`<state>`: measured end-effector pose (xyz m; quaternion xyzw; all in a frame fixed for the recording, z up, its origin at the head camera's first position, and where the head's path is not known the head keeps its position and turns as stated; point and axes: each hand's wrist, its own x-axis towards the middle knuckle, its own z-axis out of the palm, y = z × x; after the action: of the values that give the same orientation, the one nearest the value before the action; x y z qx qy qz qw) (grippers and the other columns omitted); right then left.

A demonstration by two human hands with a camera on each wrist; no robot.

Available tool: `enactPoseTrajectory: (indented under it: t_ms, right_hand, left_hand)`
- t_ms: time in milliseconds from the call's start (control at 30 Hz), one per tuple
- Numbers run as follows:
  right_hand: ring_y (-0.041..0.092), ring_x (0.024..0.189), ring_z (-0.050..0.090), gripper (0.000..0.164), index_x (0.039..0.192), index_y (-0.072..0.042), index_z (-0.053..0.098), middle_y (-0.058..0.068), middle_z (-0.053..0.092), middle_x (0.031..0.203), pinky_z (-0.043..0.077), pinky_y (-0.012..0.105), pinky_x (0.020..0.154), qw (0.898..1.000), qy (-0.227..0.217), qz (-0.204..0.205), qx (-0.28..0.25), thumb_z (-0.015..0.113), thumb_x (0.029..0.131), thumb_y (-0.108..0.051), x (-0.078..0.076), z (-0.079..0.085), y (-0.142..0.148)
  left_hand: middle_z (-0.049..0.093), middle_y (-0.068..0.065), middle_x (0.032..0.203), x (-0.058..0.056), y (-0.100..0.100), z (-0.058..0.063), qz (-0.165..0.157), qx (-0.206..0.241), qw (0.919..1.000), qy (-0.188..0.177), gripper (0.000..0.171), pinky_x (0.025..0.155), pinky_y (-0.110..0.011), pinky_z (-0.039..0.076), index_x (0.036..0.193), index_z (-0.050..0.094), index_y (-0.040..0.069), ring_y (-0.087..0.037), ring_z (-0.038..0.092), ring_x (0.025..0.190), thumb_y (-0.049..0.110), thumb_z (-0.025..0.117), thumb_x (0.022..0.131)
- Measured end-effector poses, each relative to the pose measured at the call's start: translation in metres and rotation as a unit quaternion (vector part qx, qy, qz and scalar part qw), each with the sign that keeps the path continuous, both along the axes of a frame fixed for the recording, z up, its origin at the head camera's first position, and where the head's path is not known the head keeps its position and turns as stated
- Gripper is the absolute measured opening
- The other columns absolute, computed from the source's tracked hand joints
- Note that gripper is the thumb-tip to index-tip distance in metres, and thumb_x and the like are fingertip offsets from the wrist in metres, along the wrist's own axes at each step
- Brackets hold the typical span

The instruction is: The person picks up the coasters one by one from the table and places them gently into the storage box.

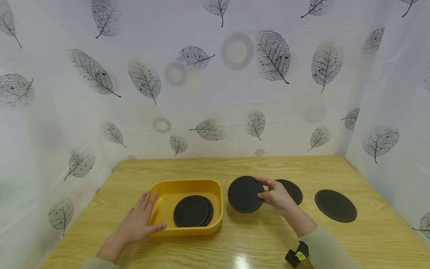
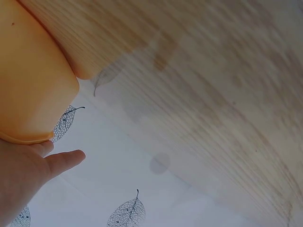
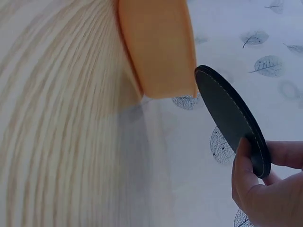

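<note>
My right hand (image 1: 277,196) pinches a round black stitched coaster (image 1: 245,195) at its right edge, between thumb and fingers. It is raised and tilted, just right of a yellow plastic bin (image 1: 219,201). In the right wrist view the coaster (image 3: 229,116) is seen nearly edge-on. My left hand (image 1: 136,220) lies along the bin's left end, fingers straight against the rim and thumb over the front corner. Inside the bin, one black coaster (image 1: 190,211) overlaps a second coaster (image 1: 209,211).
Behind my right hand another black coaster (image 1: 291,190) lies on the wooden table (image 1: 188,250), partly covered. One more coaster (image 1: 336,205) rests farther right. A leaf-patterned white curtain (image 1: 215,93) stands along the back and both sides.
</note>
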<state>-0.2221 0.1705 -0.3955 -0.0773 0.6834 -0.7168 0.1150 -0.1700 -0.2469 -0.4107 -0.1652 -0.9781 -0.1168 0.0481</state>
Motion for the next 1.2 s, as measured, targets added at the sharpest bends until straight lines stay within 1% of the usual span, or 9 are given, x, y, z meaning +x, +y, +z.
enactPoseTrajectory:
  t_ms: [67,167,333,600,767,1000,1200]
  right_hand:
    - [0.015,0.087,0.057,0.059,0.133,0.011,0.026,0.026,0.028,0.131,0.049,0.027,0.069,1.0,-0.003,-0.002,-0.028,0.047,0.078,0.016,0.002,0.002,-0.002]
    - [0.014,0.084,0.057,0.06,0.133,0.012,0.026,0.023,0.032,0.127,0.049,0.025,0.067,0.998,-0.005,0.0,-0.056,0.048,0.077,0.016,0.005,0.005,-0.006]
    - [0.014,0.083,0.057,0.06,0.132,0.012,0.026,0.017,0.039,0.119,0.048,0.025,0.067,0.996,-0.004,0.017,-0.083,0.05,0.077,0.015,0.008,0.009,-0.014]
    - [0.014,0.084,0.057,0.06,0.131,0.013,0.026,0.011,0.043,0.114,0.048,0.024,0.067,0.99,-0.006,0.049,-0.129,0.049,0.077,0.015,0.008,0.014,-0.033]
    - [0.014,0.085,0.057,0.058,0.131,0.013,0.028,0.012,0.042,0.116,0.048,0.025,0.068,0.988,-0.007,0.059,-0.141,0.05,0.077,0.014,0.009,0.014,-0.048]
    - [0.017,0.088,0.056,0.056,0.129,0.012,0.032,0.019,0.038,0.123,0.049,0.026,0.07,0.988,-0.022,0.054,-0.146,0.051,0.076,0.015,0.007,0.013,-0.071]
    - [0.017,0.086,0.057,0.055,0.128,0.012,0.034,0.02,0.038,0.122,0.049,0.026,0.069,0.987,-0.027,0.048,-0.151,0.052,0.076,0.015,0.007,0.009,-0.086]
  left_hand:
    - [0.013,-0.028,0.141,0.0,0.0,0.0,0.0,-0.001,1.0,0.0,0.093,0.083,-0.066,0.028,0.139,0.018,-0.001,-0.041,0.012,0.128,0.058,0.055,0.076]
    - [0.013,-0.028,0.141,0.0,0.0,0.0,0.0,-0.001,1.0,0.002,0.093,0.083,-0.066,0.028,0.139,0.018,-0.001,-0.041,0.013,0.128,0.058,0.055,0.076]
    - [0.014,-0.028,0.141,-0.001,-0.001,-0.001,0.0,-0.003,1.0,0.009,0.093,0.082,-0.066,0.028,0.139,0.019,-0.001,-0.041,0.013,0.128,0.057,0.055,0.076]
    - [0.014,-0.028,0.141,-0.001,-0.001,-0.002,0.002,-0.003,1.0,0.008,0.093,0.082,-0.067,0.028,0.139,0.019,-0.001,-0.041,0.013,0.128,0.057,0.055,0.076]
    - [0.013,-0.028,0.141,-0.001,-0.001,-0.003,0.004,-0.004,1.0,0.001,0.093,0.083,-0.067,0.027,0.139,0.019,-0.001,-0.041,0.012,0.128,0.058,0.054,0.077]
    - [0.012,-0.028,0.141,-0.002,-0.001,-0.004,0.004,-0.002,1.0,-0.002,0.093,0.084,-0.067,0.026,0.139,0.018,-0.001,-0.04,0.011,0.128,0.058,0.054,0.077]
    - [0.013,-0.028,0.141,-0.001,0.0,-0.003,0.005,-0.002,1.0,-0.002,0.093,0.084,-0.067,0.026,0.139,0.018,-0.001,-0.041,0.011,0.128,0.059,0.053,0.077]
